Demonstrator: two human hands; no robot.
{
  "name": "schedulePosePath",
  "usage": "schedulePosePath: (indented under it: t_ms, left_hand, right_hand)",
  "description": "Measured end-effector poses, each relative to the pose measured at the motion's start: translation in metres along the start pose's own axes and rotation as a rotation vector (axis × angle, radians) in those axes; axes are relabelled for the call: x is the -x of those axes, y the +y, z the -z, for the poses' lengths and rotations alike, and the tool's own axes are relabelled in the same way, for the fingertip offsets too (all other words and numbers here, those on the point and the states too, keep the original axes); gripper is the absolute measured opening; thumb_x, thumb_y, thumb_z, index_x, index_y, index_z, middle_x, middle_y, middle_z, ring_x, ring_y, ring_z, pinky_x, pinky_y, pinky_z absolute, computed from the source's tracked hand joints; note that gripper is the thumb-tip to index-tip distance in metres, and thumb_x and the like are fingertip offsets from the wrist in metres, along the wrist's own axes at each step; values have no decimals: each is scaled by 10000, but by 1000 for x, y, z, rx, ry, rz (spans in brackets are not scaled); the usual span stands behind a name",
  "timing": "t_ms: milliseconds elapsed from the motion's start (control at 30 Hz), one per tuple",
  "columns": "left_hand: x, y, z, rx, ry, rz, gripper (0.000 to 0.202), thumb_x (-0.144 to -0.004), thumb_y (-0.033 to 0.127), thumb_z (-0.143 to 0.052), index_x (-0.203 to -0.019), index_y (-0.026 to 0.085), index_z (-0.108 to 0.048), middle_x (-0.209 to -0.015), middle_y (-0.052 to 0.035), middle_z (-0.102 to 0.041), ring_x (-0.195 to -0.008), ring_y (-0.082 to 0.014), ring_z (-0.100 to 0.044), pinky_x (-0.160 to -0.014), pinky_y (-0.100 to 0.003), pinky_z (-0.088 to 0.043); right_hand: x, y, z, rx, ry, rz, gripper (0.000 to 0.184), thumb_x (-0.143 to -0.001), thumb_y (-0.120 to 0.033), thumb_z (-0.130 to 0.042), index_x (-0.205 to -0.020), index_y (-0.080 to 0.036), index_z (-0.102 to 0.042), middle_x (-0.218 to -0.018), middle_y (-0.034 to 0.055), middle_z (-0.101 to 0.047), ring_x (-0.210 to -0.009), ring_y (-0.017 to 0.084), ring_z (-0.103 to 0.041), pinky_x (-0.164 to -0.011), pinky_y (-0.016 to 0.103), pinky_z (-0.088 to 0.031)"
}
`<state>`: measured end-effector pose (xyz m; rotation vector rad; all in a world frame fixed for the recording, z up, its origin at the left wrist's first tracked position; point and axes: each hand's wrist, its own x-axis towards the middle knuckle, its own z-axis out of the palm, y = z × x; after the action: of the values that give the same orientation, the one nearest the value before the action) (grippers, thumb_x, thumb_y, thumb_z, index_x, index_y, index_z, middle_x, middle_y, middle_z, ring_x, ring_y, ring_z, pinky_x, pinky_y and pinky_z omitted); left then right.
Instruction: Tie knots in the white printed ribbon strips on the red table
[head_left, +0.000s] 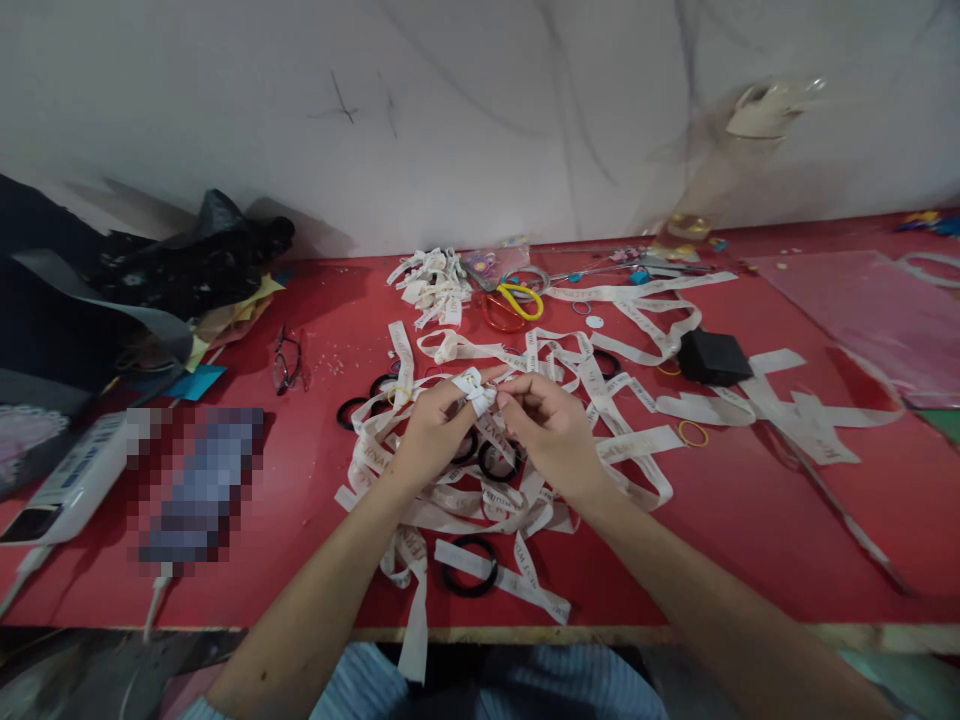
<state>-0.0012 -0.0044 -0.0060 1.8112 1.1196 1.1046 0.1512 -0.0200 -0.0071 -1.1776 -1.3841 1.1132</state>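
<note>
Between my two hands, above the middle of the table, is a small white ribbon bow (478,392). My left hand (435,425) pinches the bow from its left side. The fingers of my right hand (551,420) are pressed together at its right edge. Beneath both hands lies a tangle of white printed ribbon (495,515), partly hidden by them. Several black rings that look like hair ties (470,567) are mixed in with the ribbon. Behind my hands sits a pile of small white ribbon pieces (435,280).
Yellow-handled scissors (521,300) lie by the pile. A black block (714,358) rests on ribbon at the right, near a thin metal rod (832,500). Eyeglasses (285,360), a phone (206,485) and a white cabled device (71,480) are on the left. A clear bottle (686,230) leans at the wall.
</note>
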Motion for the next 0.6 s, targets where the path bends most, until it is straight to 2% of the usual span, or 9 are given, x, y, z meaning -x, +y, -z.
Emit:
schedulePosePath:
  t_ms: [133,433,533,600]
  left_hand:
    - [0,-3,0,31,-10,32,329,-895,296,-545,-1177,204,-687,-1131,-51,-720,-927,-184,-662,-889,-297,-484]
    - [-1,2,1,159,-111,132,369,-900,380,-522,-1201,225,-670,-1200,-45,-686,-995,-199,-628,-967,-334,-448]
    - [0,1,0,108,-117,140,377,-927,379,-463,-1208,220,-658,-1126,-40,-702,-925,-181,-611,-935,-325,-453]
    - [0,0,-2,49,-93,134,381,-944,380,-423,-1198,214,-652,-999,-22,-713,-824,-160,-589,-863,-302,-466]
  right_hand:
    - [2,1,1,110,6,69,114,-863,-290,-563,-829,-184,-586,-635,-36,-548,-547,82,-472,-503,196,-360]
    - [2,1,1,120,43,86,73,-873,-256,-547,-832,-197,-560,-608,-51,-515,-534,80,-450,-495,198,-341]
    - [1,2,0,91,73,67,90,-879,-277,-553,-838,-198,-569,-599,-53,-499,-525,81,-428,-493,203,-338]
    - [0,3,-1,37,82,34,108,-889,-306,-551,-852,-205,-569,-590,-57,-484,-516,83,-415,-494,205,-351]
